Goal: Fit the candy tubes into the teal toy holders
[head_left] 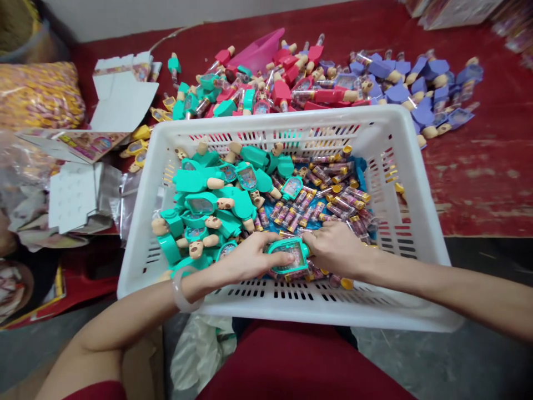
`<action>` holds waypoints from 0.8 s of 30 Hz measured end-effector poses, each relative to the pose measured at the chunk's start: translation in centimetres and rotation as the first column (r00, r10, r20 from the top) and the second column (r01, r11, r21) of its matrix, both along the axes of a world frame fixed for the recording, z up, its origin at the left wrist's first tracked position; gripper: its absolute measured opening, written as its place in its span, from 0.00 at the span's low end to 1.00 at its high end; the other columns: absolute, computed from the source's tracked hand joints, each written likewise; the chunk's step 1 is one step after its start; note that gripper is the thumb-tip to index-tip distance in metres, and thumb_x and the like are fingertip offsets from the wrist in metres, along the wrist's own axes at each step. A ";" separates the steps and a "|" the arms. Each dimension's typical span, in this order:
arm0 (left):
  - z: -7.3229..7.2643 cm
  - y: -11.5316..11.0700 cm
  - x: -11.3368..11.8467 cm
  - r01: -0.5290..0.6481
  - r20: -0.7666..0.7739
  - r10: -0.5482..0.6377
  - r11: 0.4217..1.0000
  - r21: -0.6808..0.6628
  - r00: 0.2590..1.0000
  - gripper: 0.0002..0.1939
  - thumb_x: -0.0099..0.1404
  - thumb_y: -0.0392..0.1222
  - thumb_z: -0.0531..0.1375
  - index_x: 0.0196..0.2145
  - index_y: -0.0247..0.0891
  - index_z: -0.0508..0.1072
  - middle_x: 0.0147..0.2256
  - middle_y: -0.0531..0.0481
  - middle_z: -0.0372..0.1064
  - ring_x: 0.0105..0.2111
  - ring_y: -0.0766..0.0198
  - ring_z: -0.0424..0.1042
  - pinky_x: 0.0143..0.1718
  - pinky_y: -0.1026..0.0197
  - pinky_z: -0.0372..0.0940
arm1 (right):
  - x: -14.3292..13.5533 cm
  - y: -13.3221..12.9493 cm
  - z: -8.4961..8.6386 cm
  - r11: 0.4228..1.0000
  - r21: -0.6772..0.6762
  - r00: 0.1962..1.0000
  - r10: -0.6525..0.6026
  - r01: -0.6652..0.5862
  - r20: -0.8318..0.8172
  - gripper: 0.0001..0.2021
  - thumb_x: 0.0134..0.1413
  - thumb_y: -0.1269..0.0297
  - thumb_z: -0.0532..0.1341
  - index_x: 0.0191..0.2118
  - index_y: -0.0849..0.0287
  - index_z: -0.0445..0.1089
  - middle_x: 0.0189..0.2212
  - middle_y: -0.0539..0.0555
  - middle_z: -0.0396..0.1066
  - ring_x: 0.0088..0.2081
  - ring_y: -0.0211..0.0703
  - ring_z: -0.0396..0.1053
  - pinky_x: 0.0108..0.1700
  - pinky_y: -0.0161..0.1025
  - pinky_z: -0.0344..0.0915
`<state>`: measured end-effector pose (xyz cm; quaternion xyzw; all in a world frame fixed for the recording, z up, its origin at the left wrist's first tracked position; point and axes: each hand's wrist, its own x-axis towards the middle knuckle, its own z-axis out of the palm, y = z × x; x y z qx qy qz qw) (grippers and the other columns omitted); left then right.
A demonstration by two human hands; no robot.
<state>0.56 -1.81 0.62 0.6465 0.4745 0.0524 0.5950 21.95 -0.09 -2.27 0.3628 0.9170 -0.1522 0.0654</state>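
Observation:
Over the white basket point(420, 222), my left hand point(254, 256) grips a teal plastic toy point(287, 256), its thumb lying across the toy's clear window. My right hand point(339, 249) is closed at the toy's right end; whatever its fingertips hold is too hidden to make out. Many teal toys with beige animal heads point(200, 204) fill the basket's left side. To the right lie many small clear tubes point(291, 216) with yellow caps and printed labels, on blue plastic.
Red, teal and purple toys point(425, 83) are piled on the red table point(478, 183) behind the basket, with a pink scoop point(258, 51). White cards point(120, 100) and a bag of yellow and pink pieces point(39, 94) stand at the left.

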 end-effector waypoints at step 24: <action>-3.0 -0.6 -1.0 0.459 -0.502 -0.019 0.435 0.775 0.865 0.21 0.67 0.33 0.49 0.57 0.37 0.61 0.45 0.42 0.72 0.43 0.58 0.72 0.42 0.59 0.64 | 1.0 2.1 0.6 0.998 -0.047 0.995 -0.047 0.051 0.089 0.11 0.55 0.58 0.55 0.35 0.59 0.69 0.27 0.54 0.73 0.27 0.42 0.68 0.26 0.34 0.49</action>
